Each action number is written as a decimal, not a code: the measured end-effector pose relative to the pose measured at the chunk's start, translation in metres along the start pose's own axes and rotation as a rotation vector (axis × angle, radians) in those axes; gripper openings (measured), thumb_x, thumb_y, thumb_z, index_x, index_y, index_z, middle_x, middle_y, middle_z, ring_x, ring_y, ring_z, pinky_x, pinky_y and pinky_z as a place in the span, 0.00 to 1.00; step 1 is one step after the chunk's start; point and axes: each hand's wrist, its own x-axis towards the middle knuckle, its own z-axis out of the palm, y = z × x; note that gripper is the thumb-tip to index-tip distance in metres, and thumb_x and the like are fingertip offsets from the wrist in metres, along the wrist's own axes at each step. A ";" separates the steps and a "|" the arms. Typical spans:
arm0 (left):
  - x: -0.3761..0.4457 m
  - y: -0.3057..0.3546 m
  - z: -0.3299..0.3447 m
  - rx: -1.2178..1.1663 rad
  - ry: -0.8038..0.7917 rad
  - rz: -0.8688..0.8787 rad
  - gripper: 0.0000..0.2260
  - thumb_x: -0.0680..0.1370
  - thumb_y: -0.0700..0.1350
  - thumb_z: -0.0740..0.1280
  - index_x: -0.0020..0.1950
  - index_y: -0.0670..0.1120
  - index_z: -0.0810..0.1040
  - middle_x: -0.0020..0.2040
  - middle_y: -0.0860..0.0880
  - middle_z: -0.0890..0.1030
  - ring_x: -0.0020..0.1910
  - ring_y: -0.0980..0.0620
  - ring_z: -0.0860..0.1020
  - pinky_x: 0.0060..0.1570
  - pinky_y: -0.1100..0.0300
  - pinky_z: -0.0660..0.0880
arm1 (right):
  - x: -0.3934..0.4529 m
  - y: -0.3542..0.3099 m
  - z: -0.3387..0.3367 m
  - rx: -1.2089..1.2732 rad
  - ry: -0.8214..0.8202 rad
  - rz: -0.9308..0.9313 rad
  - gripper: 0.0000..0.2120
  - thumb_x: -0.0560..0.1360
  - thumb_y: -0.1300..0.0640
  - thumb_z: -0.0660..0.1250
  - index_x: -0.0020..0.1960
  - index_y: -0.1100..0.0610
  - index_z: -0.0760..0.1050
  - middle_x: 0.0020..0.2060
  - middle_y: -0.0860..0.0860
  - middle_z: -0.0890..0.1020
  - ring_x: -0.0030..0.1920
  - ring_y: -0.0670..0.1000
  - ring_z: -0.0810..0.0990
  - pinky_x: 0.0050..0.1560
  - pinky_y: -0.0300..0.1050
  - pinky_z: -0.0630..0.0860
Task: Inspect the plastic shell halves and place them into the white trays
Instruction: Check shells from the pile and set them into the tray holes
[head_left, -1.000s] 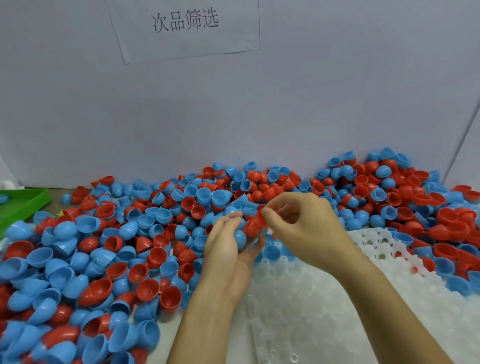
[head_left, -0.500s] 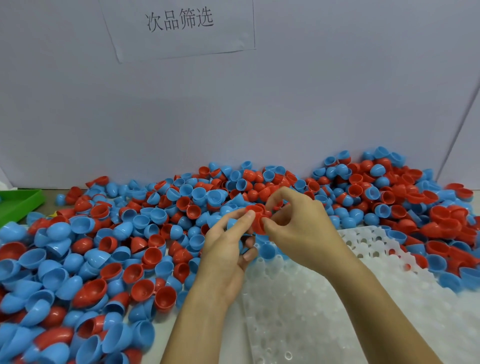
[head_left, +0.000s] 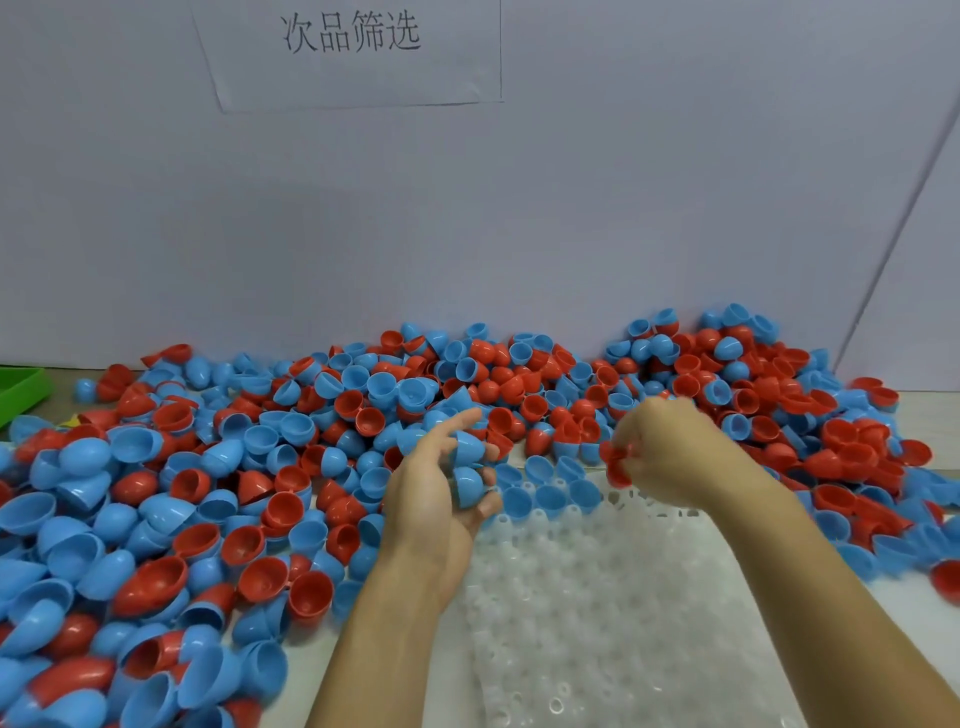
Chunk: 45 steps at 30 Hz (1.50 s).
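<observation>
A big pile of red and blue plastic shell halves (head_left: 291, 467) covers the table from left to right. A white tray (head_left: 597, 613) with round pockets lies in front of me; a few blue halves (head_left: 545, 499) sit in its far row. My left hand (head_left: 436, 509) cups blue shell halves (head_left: 467, 467) in its palm at the tray's far left corner. My right hand (head_left: 670, 452) pinches a red shell half (head_left: 615, 462) above the tray's far edge. The two hands are apart.
A grey wall with a paper sign (head_left: 353, 47) stands right behind the pile. A green tray (head_left: 21, 389) shows at the far left edge. More red and blue halves (head_left: 857, 467) lie heaped to the right of the white tray.
The hands met over one red half; now my right hand has drawn that red half away to the right and my left hand keeps the blue halves.
</observation>
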 end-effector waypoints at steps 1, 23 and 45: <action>0.000 0.000 0.000 0.006 0.001 0.003 0.14 0.83 0.39 0.58 0.61 0.42 0.81 0.37 0.44 0.79 0.32 0.53 0.73 0.25 0.63 0.69 | 0.000 0.000 0.008 -0.042 -0.033 0.012 0.06 0.73 0.62 0.70 0.42 0.52 0.83 0.41 0.52 0.82 0.38 0.53 0.82 0.39 0.48 0.82; -0.001 -0.012 0.002 0.355 0.039 0.170 0.12 0.74 0.46 0.75 0.55 0.47 0.79 0.47 0.44 0.85 0.44 0.50 0.85 0.39 0.57 0.82 | -0.033 -0.039 -0.013 0.593 0.027 -0.404 0.09 0.75 0.48 0.72 0.53 0.38 0.76 0.38 0.44 0.81 0.41 0.42 0.81 0.42 0.31 0.77; 0.004 -0.011 -0.001 0.340 -0.059 0.231 0.19 0.69 0.52 0.72 0.57 0.46 0.83 0.51 0.46 0.87 0.52 0.47 0.85 0.48 0.56 0.79 | -0.027 -0.050 0.014 0.590 0.070 -0.275 0.05 0.74 0.56 0.73 0.44 0.48 0.78 0.34 0.47 0.83 0.33 0.42 0.83 0.37 0.37 0.81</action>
